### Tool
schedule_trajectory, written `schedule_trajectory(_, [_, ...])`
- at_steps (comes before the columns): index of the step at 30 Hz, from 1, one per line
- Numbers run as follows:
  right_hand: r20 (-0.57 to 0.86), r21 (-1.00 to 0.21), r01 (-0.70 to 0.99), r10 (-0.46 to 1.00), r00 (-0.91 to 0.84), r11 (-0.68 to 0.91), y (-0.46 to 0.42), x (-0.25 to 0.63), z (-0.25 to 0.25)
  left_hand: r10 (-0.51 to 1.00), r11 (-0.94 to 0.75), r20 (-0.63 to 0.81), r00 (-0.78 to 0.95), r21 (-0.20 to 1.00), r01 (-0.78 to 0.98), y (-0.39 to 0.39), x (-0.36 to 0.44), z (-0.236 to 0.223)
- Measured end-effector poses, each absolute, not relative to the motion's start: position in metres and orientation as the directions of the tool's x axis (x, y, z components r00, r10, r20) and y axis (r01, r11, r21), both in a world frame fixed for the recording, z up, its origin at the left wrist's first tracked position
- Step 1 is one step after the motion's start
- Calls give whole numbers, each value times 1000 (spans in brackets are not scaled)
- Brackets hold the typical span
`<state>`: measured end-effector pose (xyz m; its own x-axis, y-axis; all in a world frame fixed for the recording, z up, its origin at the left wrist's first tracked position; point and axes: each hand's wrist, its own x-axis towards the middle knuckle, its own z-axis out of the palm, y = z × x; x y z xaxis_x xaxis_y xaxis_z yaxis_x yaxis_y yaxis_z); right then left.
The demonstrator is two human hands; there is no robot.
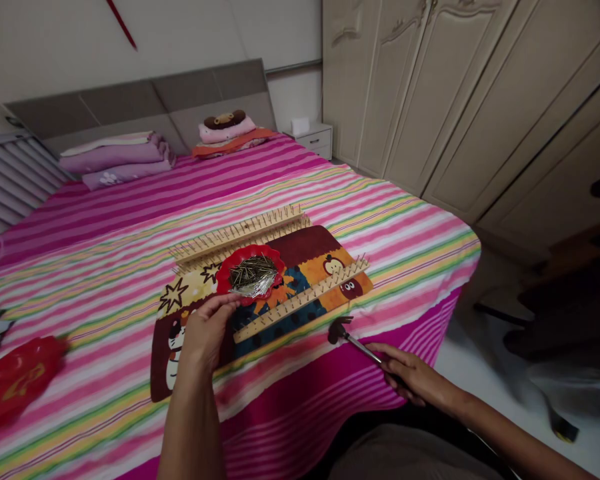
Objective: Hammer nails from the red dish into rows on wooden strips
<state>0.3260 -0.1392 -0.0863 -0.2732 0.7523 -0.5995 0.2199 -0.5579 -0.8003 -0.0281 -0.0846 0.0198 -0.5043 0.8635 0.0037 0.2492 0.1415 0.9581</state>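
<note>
My right hand (407, 373) is wrapped round the handle of a claw hammer (363, 347), whose dark head rests at or just above the bed's front edge. At the near rim of a red scalloped dish (223, 277), my left hand (210, 327) has thumb and fingers pinched together; what they hold, if anything, is too small to make out. Many loose nails (253, 275) fill the dish. In front of it lies a wooden strip (300, 300) with a row of nails standing up from it. Behind are more nail-studded wooden strips (240, 237), side by side.
A patterned mat (317, 243) lies under the dish and near strip on the striped bedspread (380, 213). A red plastic bag (20, 380) is at the left. Folded bedding (117, 160) sits by the headboard (125, 107). Wardrobes (405, 87) stand at the right.
</note>
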Motion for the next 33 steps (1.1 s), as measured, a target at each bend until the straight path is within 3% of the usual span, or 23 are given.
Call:
schedule_trajectory(3, [-585,-811,215,763,-276,-544,-140,326,-87,860,179,-166,-483,984,-19,-108,-27,18])
schedule_trajectory(8, [-572,-820,207,770,-282,-533,-141,326,-86,828,257,-226,-514,966,-11,-130,-24,-3])
schedule_trajectory(16, [-593,-805,215,753,-285,-553,-140,325,-80,738,192,-145,-659,981,-1,-130,-7,-41])
schedule_trajectory(24, [-602,-799,206,747,-282,-565,-141,325,-80,716,219,-94,-692,971,95,-126,0,-57])
schedule_trajectory(33, [-608,-794,205,744,-278,-572,-140,326,-83,677,168,165,-718,914,368,-129,12,-60])
